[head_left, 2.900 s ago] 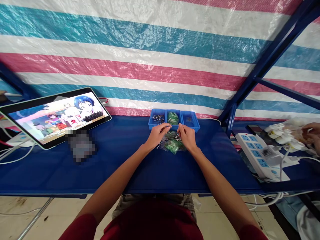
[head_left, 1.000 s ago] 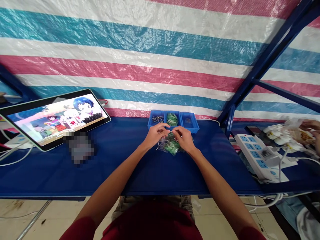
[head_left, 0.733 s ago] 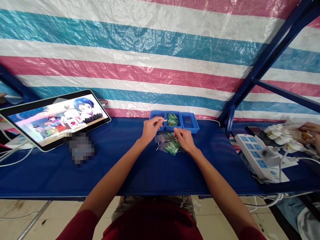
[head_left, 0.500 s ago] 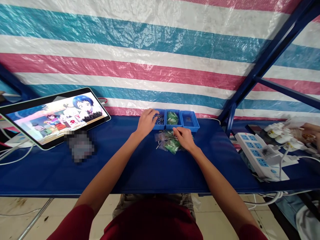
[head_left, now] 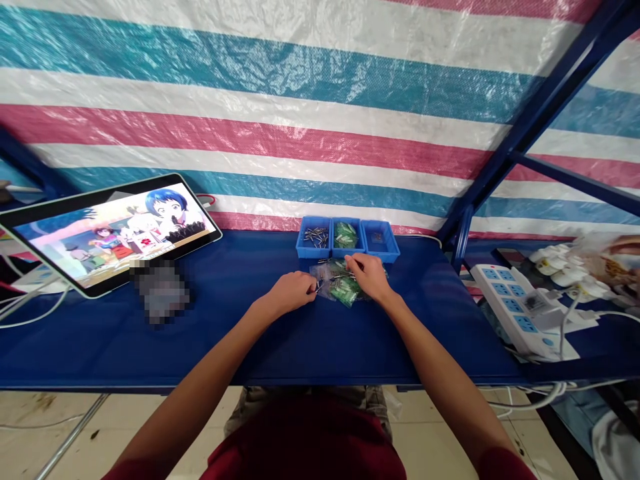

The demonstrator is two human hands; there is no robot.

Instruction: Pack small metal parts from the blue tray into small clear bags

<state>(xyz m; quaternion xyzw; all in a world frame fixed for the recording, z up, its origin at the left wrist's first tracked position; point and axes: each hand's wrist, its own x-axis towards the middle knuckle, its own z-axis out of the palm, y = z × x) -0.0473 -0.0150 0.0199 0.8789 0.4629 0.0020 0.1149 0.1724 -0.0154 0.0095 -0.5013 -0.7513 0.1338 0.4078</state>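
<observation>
My left hand (head_left: 294, 292) is closed in a pinch at the left edge of a small pile, with a thin metal pin (head_left: 319, 287) at its fingertips. Over the right part of the pile, my right hand (head_left: 370, 275) is closed, and its fingers hide what they hold. Between the hands lie clear plastic bags with green contents (head_left: 345, 291) and loose metal pins. Behind them stand three joined blue bins: the left bin (head_left: 314, 253) has metal pins, the middle bin (head_left: 346, 253) green bags, and the right bin (head_left: 384, 251) a few small pieces.
On the left, a tablet (head_left: 115, 233) leans upright, with a blurred dark object (head_left: 163, 293) before it. A power strip (head_left: 517, 310) with plugs and cables lies on the right. Another person's hand (head_left: 627, 248) is at the far right edge. A blue frame post (head_left: 500, 160) rises behind.
My left hand has moved from over the left bin down to the left edge of the pile, and its fingers have closed. My right hand has stayed nearly still.
</observation>
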